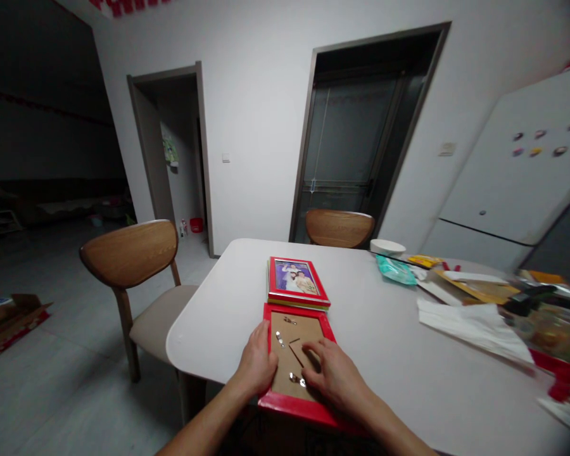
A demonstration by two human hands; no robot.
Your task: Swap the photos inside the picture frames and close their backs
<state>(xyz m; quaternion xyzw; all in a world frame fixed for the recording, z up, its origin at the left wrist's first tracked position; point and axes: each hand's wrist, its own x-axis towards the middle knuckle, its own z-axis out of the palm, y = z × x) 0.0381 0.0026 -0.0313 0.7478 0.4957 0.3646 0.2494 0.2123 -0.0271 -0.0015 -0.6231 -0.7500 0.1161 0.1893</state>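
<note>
A red picture frame [298, 403] lies face down at the table's near edge, its brown backing board [281, 373] upward. Several small metal clips [295, 380] show on the board, along with a thin dark slit near its middle. My left hand [259, 360] grips the frame's left side, thumb over the edge of the board. Curled over the right part of the board, my right hand [335, 370] has thumb and forefinger close to the slit and lower clip; what lies between them is hidden. Just beyond sits a stack of frames, topped by a red framed photo [297, 278].
The white table [361, 329] carries a white bowl [387, 247], a teal packet [395, 270], white paper [475, 326] and clutter on the right. Wooden chairs stand at the left [133, 253] and far side [339, 228]. A cardboard box [14, 323] is on the floor.
</note>
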